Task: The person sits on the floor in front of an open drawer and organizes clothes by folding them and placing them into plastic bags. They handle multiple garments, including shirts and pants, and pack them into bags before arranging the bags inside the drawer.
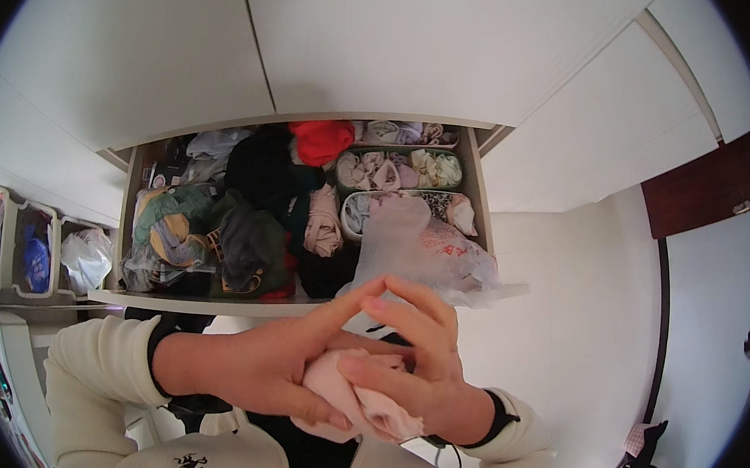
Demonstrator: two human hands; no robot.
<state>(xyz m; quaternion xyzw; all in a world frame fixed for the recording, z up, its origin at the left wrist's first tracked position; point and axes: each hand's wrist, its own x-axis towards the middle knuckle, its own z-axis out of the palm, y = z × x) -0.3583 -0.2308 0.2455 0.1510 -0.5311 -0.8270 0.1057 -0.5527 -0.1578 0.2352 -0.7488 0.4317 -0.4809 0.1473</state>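
A rolled pale pink cloth [361, 393] is held between both hands in front of my chest. My left hand [270, 365] grips its left side, with the thumb along the front. From the right, my right hand [414, 364] presses the cloth with its thumb, while its upper fingers meet the left hand's fingertips. Just beyond stands a pulled-out drawer [201, 307] full of clothing. A translucent plastic bag [401, 236] with red print lies over its front right corner, close to my fingertips. The palms and part of the cloth are hidden.
In the drawer, oblong bins [399, 169] hold rolled cloths. A red cloth [321, 141], dark garments [264, 164] and a bagged green garment [172, 223] lie further left. White cabinet doors [392, 41] rise behind. Storage baskets [32, 251] stand at left; a dark red door [707, 179] is at right.
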